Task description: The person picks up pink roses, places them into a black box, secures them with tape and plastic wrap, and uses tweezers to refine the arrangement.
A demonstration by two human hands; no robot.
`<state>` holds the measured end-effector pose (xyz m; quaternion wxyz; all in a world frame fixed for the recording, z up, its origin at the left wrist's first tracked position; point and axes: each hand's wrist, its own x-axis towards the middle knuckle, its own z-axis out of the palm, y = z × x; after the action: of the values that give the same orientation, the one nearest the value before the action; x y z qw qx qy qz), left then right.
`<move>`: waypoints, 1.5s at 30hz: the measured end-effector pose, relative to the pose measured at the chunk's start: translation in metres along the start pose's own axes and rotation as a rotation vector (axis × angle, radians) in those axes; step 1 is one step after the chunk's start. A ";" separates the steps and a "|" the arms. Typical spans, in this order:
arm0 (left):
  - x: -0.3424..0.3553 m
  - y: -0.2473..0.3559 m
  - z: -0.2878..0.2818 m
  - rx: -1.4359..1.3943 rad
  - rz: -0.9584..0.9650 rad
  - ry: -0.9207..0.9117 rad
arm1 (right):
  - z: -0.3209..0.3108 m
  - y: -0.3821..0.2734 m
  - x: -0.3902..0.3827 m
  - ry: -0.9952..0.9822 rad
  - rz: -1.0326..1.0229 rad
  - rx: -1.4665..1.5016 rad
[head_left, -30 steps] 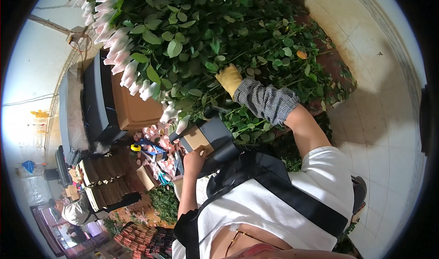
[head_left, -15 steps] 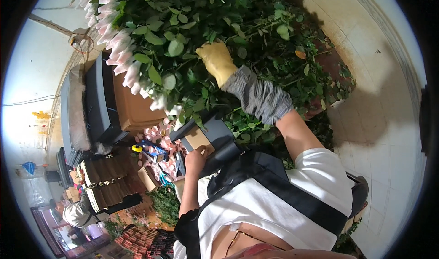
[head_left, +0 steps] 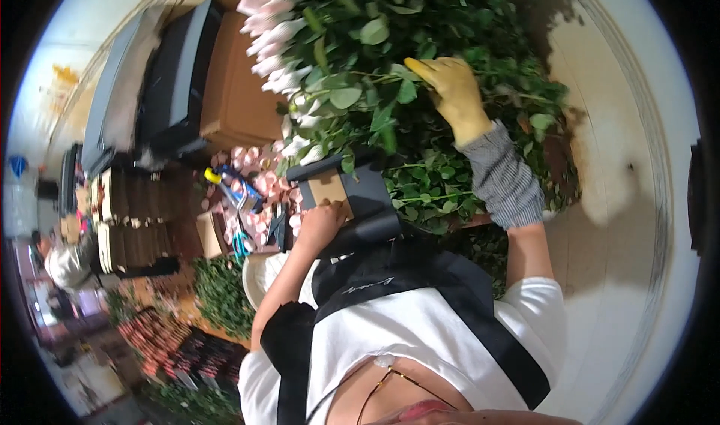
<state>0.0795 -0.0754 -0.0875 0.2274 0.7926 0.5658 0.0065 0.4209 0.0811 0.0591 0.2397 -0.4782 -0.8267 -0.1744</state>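
I have a leafy stem (head_left: 379, 75) out over the near edge of the heap (head_left: 427, 31), to the left of my gloved right hand (head_left: 451, 96). My right fingers look closed around it, though leaves and blur hide the exact pinch. My bare left hand (head_left: 322, 224) has its fingers bent against the brown card (head_left: 327, 187) on the black mat (head_left: 367, 200); I can't tell whether they grip it or just rest there.

As I judge it, plenty is left: the heap lies thick, and no bundle sits on the card. What looks done is the sleeving, since the blooms (head_left: 274, 33) along the heap's left side wear pale netting.

Farther left, petals (head_left: 264, 183) lie scattered around a blue box (head_left: 244, 196) and scissors (head_left: 240, 245), with a carton (head_left: 244, 76) above them.

As for writing, pale script crosses my apron (head_left: 409, 264), slanted and small. I can make out no label on the card or the carton.
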 end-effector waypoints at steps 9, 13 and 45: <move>0.015 -0.032 0.002 -0.386 0.060 -0.206 | -0.029 -0.010 0.008 0.190 0.057 0.249; 0.020 -0.055 0.014 -0.511 0.105 -0.200 | -0.075 -0.041 0.019 0.021 -0.126 0.182; 0.000 -0.054 0.023 -1.042 0.120 -0.245 | 0.060 -0.185 -0.075 -0.876 0.138 0.587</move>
<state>0.0370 -0.0693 -0.1281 0.6541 0.6006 0.4107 0.2070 0.2775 -0.0305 -0.0433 0.0066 -0.4724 -0.8299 0.2968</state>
